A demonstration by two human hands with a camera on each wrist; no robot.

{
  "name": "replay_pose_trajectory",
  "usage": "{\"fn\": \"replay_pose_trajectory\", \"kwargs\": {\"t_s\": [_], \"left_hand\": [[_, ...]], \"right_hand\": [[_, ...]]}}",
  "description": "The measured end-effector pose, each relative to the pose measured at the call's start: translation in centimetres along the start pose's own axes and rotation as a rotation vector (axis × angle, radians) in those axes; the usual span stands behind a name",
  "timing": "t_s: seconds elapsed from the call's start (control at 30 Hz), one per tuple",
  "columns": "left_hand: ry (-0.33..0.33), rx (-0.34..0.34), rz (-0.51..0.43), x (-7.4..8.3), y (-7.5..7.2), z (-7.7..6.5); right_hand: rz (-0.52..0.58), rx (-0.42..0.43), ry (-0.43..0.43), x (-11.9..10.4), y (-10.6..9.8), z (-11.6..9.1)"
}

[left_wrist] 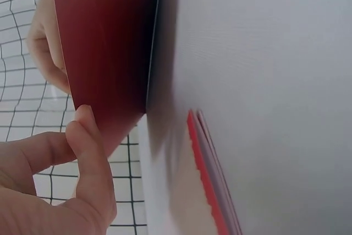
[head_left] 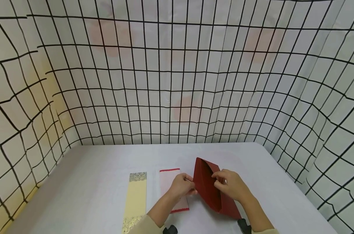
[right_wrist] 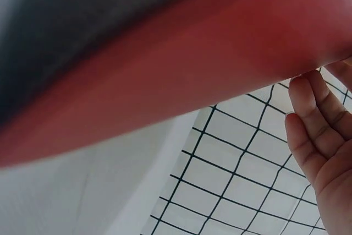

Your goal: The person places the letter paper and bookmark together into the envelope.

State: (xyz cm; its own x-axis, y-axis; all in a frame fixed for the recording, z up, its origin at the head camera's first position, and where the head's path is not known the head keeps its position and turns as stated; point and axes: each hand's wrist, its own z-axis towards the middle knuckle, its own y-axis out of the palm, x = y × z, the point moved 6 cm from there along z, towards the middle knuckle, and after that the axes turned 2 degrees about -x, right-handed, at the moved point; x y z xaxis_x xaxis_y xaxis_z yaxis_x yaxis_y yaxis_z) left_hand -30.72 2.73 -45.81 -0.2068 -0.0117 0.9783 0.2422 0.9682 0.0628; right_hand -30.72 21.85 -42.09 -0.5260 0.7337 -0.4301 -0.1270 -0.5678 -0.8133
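A red paper envelope (head_left: 204,187) stands tilted over the table, its long mouth gaping and dark inside. My left hand (head_left: 183,185) pinches its left edge between thumb and fingers; the left wrist view shows the fingertips (left_wrist: 83,115) at the red edge. On the opposite side of the mouth, my right hand (head_left: 231,184) has curled fingers and thumb at the rim, gripping it. In the right wrist view the envelope's red side (right_wrist: 181,81) fills the top, with the right hand (right_wrist: 327,147) at its lower edge. The envelope's far inside is hidden.
Left of the envelope, partly under the left forearm, lies a pale pink card (head_left: 169,178) with red edges, which looks layered from the side. Farther left is a long yellow strip (head_left: 136,195) with speckled ends. White walls with black grid lines (head_left: 171,71) surround the white table (head_left: 86,182).
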Motion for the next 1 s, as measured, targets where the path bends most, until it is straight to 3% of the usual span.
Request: {"fn": "replay_pose_trajectory", "kwargs": {"t_s": [0.6,0.8,1.0], "left_hand": [[0.052,0.036,0.045,1.2,0.2,-0.4],[0.072,0.065,0.006,1.5,-1.6,-0.7],[0.067,0.132,0.041,1.7,-4.5,-1.0]], "right_hand": [[-0.017,0.004,-0.031,-0.1,0.2,0.1],[-0.024,-0.013,-0.024,-0.2,0.3,0.3],[-0.026,-0.038,0.014,0.0,0.2,0.2]]}}
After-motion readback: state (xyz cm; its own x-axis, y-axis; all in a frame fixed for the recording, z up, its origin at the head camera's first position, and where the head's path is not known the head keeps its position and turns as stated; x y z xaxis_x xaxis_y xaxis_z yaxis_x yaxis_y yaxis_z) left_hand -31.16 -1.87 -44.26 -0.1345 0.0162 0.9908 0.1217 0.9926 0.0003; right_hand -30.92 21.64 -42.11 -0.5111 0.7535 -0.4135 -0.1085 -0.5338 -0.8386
